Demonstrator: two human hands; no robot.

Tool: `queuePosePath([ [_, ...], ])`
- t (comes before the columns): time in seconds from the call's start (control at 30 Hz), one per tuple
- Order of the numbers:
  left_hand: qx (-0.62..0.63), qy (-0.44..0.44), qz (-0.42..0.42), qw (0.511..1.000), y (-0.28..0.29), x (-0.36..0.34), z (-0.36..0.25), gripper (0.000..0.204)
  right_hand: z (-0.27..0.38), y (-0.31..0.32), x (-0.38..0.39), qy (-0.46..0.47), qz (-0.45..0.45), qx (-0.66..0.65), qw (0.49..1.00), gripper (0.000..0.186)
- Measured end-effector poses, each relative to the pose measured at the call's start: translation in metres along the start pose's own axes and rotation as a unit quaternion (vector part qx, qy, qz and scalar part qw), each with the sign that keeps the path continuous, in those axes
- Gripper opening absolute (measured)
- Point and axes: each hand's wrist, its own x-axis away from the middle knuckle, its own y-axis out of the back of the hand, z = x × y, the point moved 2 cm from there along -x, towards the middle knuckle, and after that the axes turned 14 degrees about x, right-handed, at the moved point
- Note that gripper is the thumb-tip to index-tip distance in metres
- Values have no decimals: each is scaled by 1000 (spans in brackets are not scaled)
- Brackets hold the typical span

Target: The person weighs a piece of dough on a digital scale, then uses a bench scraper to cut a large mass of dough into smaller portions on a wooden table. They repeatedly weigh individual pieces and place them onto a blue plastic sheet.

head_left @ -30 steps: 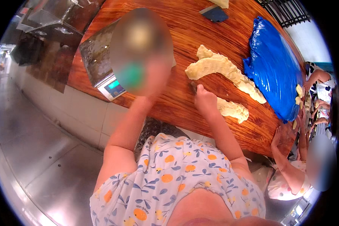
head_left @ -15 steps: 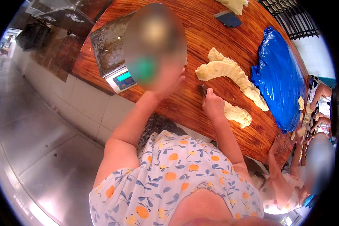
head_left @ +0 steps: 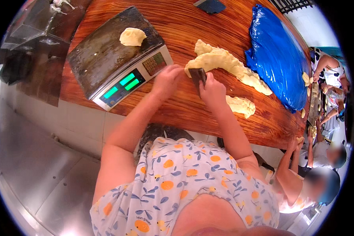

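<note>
My right hand (head_left: 213,91) grips a dark flat dough scraper (head_left: 197,78), whose blade stands against the left end of a long, curved strip of pale dough (head_left: 232,65). At that same end my left hand (head_left: 167,83) has its fingers closed on the tip of the strip, though the fingertips are partly hidden. A smaller dough piece (head_left: 240,106) lies on the wooden table beyond my right wrist. Left of my hands stands a digital scale (head_left: 102,55) with a dark, stained plate and a lit green display. One lump of dough (head_left: 132,37) rests on its plate.
A large mound under blue plastic sheeting (head_left: 277,59) takes up the right of the wooden table (head_left: 165,114). Another dark scraper (head_left: 210,6) lies at the far edge. Several co-workers (head_left: 299,177) handle dough pieces along the right side.
My right hand has brought the scraper up to the end of the dough strip. My left hand has moved from beside the scale to the dough. The view has shifted, and the scale shows more fully.
</note>
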Motion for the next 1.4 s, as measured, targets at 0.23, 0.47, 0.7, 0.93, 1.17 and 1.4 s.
queuePosePath([
  [0.23, 21, 150, -3, 988, -50, 6, 40, 21, 13, -13, -37, -10, 94, 78, 992, 22],
  [0.47, -64, 148, 14, 987, -51, 1, 35, 20, 20, -26, -49, 58, 82, 66, 993, 19],
  [0.7, -35, 31, -106, 993, 22, -1, 7, 13, 7, -26, 1, 43, 111, 44, 992, 22],
  [0.93, -174, -28, -259, 950, 147, -80, 2, 7, 6, -27, 8, 56, 106, 46, 992, 22],
  [1.17, -376, 129, 26, 917, 172, -73, 0, 33, 6, -34, 10, 69, 89, 42, 993, 30],
  [1.4, -58, 171, -26, 983, 120, 10, -36, 32, 6, -33, 12, 62, 101, 57, 991, 30],
])
